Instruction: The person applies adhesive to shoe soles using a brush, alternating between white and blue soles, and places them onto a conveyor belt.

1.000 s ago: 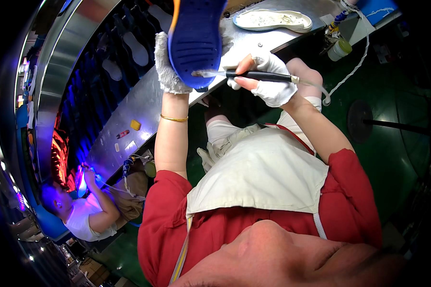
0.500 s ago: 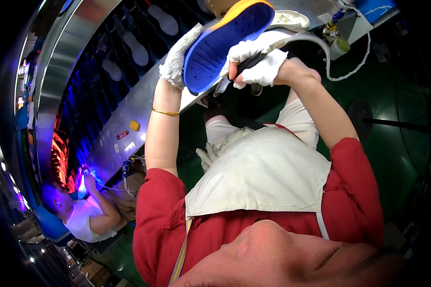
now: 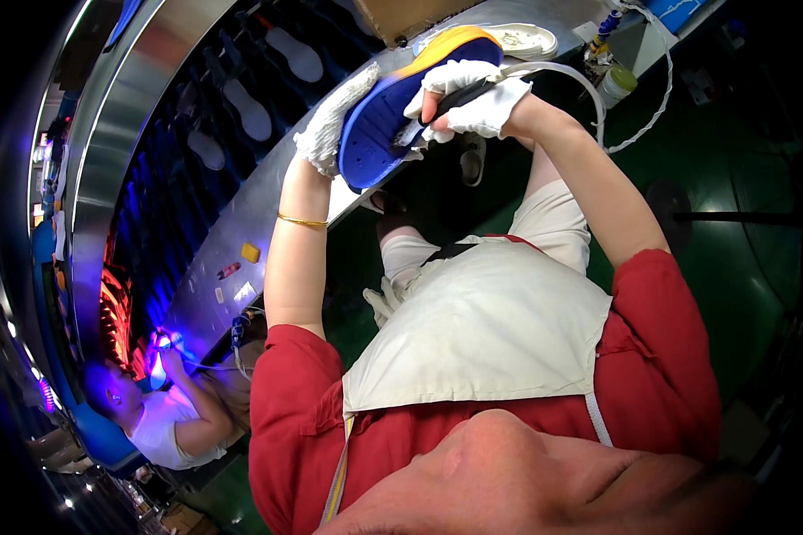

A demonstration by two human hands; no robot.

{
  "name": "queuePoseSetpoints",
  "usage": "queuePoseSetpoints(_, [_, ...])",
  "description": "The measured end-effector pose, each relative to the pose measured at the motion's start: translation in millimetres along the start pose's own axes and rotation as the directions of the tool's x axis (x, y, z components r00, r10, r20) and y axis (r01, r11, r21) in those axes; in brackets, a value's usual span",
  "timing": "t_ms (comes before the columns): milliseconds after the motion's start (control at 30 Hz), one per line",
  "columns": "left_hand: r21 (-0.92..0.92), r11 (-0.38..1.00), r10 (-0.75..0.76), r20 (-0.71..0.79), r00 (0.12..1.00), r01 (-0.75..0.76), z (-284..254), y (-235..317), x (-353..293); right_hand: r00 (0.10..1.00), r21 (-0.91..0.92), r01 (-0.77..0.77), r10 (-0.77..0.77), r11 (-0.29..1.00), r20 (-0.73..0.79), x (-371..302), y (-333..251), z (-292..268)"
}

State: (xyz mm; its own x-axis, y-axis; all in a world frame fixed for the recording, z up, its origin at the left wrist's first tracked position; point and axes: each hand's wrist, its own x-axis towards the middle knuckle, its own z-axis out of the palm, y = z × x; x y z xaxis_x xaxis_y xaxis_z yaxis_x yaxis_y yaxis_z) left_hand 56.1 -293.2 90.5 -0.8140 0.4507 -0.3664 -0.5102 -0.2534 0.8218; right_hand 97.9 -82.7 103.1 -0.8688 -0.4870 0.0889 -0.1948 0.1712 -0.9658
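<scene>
A blue shoe sole with a yellow-orange edge (image 3: pixel 366 143) is held up, tilted, at the top middle. My left hand (image 3: pixel 335 123), in a white knitted glove, is closed around its left side. In my right hand (image 3: pixel 477 100), wearing a white glove with bare fingertips, is a dark-handled brush (image 3: pixel 409 135) joined to a pale hose (image 3: pixel 589 86). The bristles lie against the sole's inner face, or just over it; I cannot tell which. Right-hand fingers hide part of the handle and the sole's far half.
A metal bench (image 3: pixel 207 267) runs along the left, bearing a yellow block (image 3: pixel 251 253). White shoes (image 3: pixel 528 41) and a cardboard box (image 3: pixel 410 16) sit behind the sole. White soles (image 3: pixel 294 55) line the rack. A green-lidded jar (image 3: pixel 617 85) stands right; a co-worker (image 3: pixel 168 432) sits lower left.
The brush has moved from beside the sole's lower right edge up and left onto its inner face. My right hand has shifted slightly left; the sole is turned a little.
</scene>
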Motion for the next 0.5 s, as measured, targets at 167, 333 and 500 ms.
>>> queuePoseSetpoints(167, [-0.062,0.998,0.000,0.173,0.985,0.011,-5,-2,-3,0.985,-0.019,-0.170,0.170,0.985,-0.015,-4,0,-24])
queuePoseSetpoints(333, [-0.433,0.899,0.183,0.219,0.958,-0.072,14,-31,-10,0.986,0.105,0.048,-0.031,0.993,-0.164,3,11,-7])
queuePoseSetpoints(500, [-0.535,0.845,0.203,0.363,0.910,0.025,9,-57,-11,0.936,0.180,0.004,0.060,0.984,-0.348,22,8,-44])
